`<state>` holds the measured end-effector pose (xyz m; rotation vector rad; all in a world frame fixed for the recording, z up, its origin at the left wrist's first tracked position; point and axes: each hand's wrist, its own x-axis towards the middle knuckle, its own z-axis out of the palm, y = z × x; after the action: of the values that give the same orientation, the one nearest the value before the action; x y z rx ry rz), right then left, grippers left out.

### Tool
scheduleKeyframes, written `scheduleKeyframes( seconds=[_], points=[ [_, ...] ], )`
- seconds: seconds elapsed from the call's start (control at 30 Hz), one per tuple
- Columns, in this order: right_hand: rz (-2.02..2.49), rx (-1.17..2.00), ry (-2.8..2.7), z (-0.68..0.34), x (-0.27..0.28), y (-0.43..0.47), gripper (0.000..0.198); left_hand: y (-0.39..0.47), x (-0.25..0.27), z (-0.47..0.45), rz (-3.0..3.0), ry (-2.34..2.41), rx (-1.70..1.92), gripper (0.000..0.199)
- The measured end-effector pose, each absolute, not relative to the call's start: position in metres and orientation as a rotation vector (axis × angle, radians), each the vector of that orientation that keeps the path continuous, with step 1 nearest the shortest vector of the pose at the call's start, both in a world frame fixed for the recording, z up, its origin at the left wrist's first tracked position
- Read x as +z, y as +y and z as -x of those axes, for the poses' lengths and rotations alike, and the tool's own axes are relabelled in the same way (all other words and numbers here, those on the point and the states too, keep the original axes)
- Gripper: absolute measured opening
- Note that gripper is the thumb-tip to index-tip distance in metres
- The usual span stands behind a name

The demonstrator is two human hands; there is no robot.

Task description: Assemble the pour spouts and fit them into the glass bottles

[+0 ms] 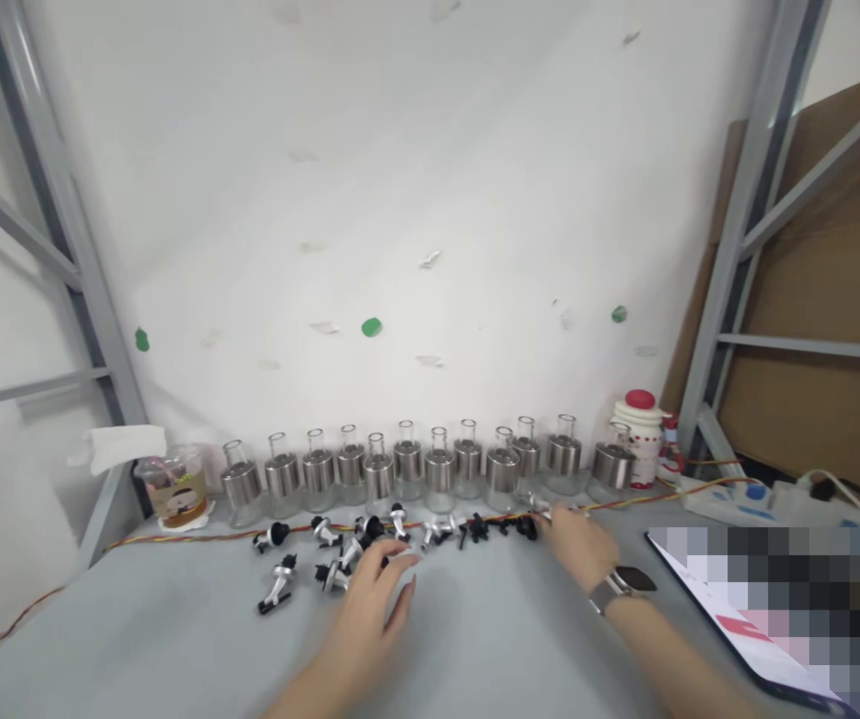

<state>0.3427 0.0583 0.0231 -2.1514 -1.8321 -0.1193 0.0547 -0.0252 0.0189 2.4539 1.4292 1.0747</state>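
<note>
Grey bench, white wall: two hands among pourers and bottles

Both forearms are cut off at the bottom of the view, as is the near edge of the bench (489, 649). Toward its right near corner lies a tablet (740, 614), most of its screen masked by coarse blocks. Left of the bench's middle, the left hand (374, 604) has its fingers spread and curved, partly covering the silver-and-black pourers (278, 584); whether it touches any, I cannot tell. Farther back and right, the right hand (577, 547), a watch (628, 580) on its wrist, bends its fingers down by a silvery piece; its grip cannot be made out. Small black parts (478, 527) between the hands blur together. Red-and-yellow wires (205, 537) run along the back, partly hidden. Twelve metal-shouldered glass bottles (439, 471) line the far edge, some overlapping, between a drink cup (177, 496) at the left far corner and a red-lidded jar (635, 441) near the right one. Behind rises the scuffed wall (504, 180), flanked by grey metal frames (47, 180), with cardboard (834, 225) at right.
</note>
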Motion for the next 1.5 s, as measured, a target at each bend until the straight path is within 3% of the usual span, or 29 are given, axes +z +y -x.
scheduleKeyframes(
  seconds=[0.27,0.43,0.57,0.7,0.9,1.07,1.37,1.5],
  points=[
    [1.913,-0.255,-1.912,-0.323,0.042,0.049,0.021,-0.027,0.025,-0.062,-1.928,1.205,1.190,0.031],
    [1.272,-0.156,-2.007,-0.277,0.046,0.017,0.020,-0.031,0.025,-0.078,-1.110,0.861,1.032,0.074],
    [1.045,-0.177,-2.194,-0.244,0.033,-0.006,0.015,-0.033,0.025,-0.087,-0.795,0.771,0.998,0.088],
    [0.911,-0.074,-2.409,-0.234,0.030,-0.018,0.015,-0.031,0.024,-0.088,-0.673,0.832,1.027,0.076],
    [0.856,0.698,-2.120,-0.240,0.042,-0.021,0.025,-0.029,0.028,-0.080,-0.756,0.954,1.150,0.047],
    [0.946,1.060,-1.784,-0.242,0.035,-0.004,0.029,-0.024,0.023,-0.077,-0.771,1.015,1.137,0.036],
    [0.752,1.525,-1.362,-0.241,0.028,0.006,0.034,-0.020,0.014,-0.080,-0.725,1.017,1.042,0.037],
    [0.678,1.517,-1.361,-0.240,0.027,0.004,0.028,-0.021,0.009,-0.079,-0.718,1.008,1.018,0.035]
  ],
)
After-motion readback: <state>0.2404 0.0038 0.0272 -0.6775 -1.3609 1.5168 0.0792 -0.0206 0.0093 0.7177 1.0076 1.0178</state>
